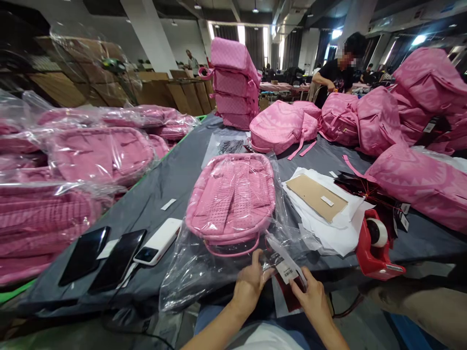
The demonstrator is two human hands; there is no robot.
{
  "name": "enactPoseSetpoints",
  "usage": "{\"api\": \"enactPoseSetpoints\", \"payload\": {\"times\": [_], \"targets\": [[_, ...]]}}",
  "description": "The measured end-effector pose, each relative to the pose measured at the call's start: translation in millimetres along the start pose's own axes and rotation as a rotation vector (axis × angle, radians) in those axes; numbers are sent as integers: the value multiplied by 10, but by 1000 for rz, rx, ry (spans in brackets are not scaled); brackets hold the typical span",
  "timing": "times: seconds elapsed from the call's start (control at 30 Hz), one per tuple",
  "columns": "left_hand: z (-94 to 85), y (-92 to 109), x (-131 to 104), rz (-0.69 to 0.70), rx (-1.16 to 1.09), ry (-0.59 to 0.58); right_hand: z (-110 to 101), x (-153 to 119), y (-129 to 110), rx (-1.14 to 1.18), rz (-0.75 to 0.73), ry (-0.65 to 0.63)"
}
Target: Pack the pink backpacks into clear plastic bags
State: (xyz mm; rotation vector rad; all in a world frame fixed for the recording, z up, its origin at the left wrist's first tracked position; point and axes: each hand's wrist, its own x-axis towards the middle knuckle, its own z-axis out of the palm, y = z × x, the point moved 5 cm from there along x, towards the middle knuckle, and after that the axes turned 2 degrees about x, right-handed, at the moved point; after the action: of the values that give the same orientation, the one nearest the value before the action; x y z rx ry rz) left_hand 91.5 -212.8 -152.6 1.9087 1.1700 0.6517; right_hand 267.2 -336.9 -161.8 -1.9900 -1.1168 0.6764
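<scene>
The pink backpack (231, 204), straps up, lies within a clear bag (197, 279) on the table (170, 177), directly ahead of the hands. The right hand (313, 295) pinches a barcode label (287, 270) between thumb and fingers. The left hand (251, 284) has fingers bent at the plastic beside it; whether they grip cannot be told.

Progress, as judged: bagging of this piece appears largely done; the near end lies loose, with no closure visible. Wrapped backpacks (102, 155) are heaped at left; unwrapped backpacks (408, 184) remain at right.

Edges and room: loose plastic reaches the near table edge, where the hands work. Dark cloth is exposed left of the backpack, bounded by a white power bank (160, 239) and two black phones (118, 262). The right side is tighter: white papers (339, 238) lie near the bag, and a red tape dispenser (372, 266) stands by the edge.
</scene>
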Motion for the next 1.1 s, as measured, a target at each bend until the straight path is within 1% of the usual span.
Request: {"api": "enactPoseSetpoints", "payload": {"times": [0.03,0.07,0.1,0.13,0.17,0.2,0.23,0.3,0.37,0.4,0.43,0.53,0.63,0.73,0.8,0.83,0.9,0.97,1.0,1.03,1.07,1.1], "targets": [[-64,112,-6,207,161,52,-6,-27,9,-4,-61,40],[-99,260,-24,452,327,87,-19,-58,1,-24,-141,87],[-100,418,-50,703,461,92,-38,-96,-27,-70,-240,143],[-82,566,-68,927,534,62,-60,-145,-78,-140,-356,210],[-50,702,-72,1119,574,1,-77,-205,-143,-225,-479,279],[-10,822,-55,1266,601,-81,-87,-271,-211,-312,-592,342],[35,922,-21,1368,627,-175,-87,-337,-271,-387,-683,390],[117,1056,53,1488,666,-357,-76,-451,-335,-478,-776,436],[157,1089,85,1534,668,-470,-51,-539,-312,-504,-784,429],[157,1070,76,1547,657,-492,-29,-577,-274,-503,-781,416],[143,1032,52,1561,641,-486,-1,-611,-223,-495,-777,397],[71,848,-63,1598,626,-417,114,-662,-54,-458,-753,328],[16,697,-126,1582,639,-357,251,-658,34,-457,-747,280],[-21,653,-128,1593,610,-257,351,-693,46,-485,-778,300],[-30,645,-120,1627,585,-202,361,-758,63,-479,-799,299],[-29,639,-113,1642,578,-186,332,-796,76,-460,-815,286],[-20,626,-89,1644,575,-179,202,-853,85,-436,-875,222],[-34,634,-61,1620,545,-155,-28,-856,24,-435,-1004,138],[-53,649,-53,1610,520,-137,-174,-819,-40,-446,-1070,121],[-79,673,-47,1596,491,-118,-328,-749,-125,-463,-1117,140],[-112,705,-46,1581,459,-100,-480,-642,-230,-490,-1130,205],[-153,746,-53,1573,426,-83,-611,-507,-349,-526,-1113,306]]}}
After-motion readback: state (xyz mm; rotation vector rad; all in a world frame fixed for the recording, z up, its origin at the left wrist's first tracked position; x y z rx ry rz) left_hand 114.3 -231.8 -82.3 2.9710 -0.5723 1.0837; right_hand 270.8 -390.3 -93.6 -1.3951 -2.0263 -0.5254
